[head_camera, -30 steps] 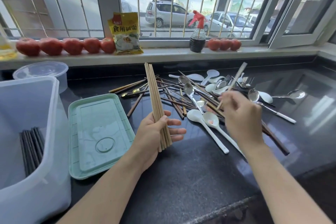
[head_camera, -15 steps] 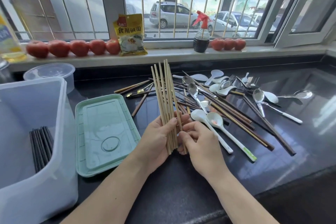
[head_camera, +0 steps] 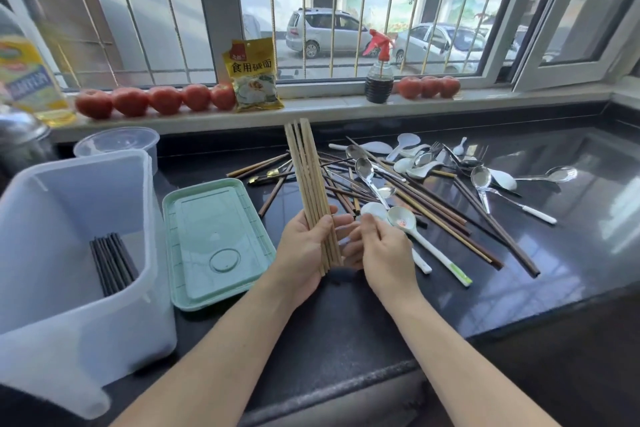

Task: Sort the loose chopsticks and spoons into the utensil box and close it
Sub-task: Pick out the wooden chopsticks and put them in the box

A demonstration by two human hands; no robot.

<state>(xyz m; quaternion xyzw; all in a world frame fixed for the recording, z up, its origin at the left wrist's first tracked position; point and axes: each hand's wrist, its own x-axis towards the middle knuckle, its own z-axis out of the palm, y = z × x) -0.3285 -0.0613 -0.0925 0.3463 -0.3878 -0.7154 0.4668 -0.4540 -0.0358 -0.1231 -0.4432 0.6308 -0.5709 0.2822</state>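
The black table [head_camera: 346,340] carries everything. At its left the utensil box [head_camera: 69,270] stands open, dark chopsticks [head_camera: 112,263] already upright inside, its green lid [head_camera: 214,243] laid beside it so loading stays easy. Loose spoons and chopsticks [head_camera: 415,191] lie piled behind. The left hand [head_camera: 304,246] wraps the light chopstick bundle [head_camera: 310,184]; the right hand [head_camera: 384,253], fingers curled, seems to be squaring its lower ends.

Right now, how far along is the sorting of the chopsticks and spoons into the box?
Early stage. Done: a set of dark chopsticks stands in the clear box. In hand: the left hand grips a bundle of light chopsticks, and the right hand steadies its lower end. Left: the pile of spoons and brown chopsticks on the counter, and the green lid lying off the box.
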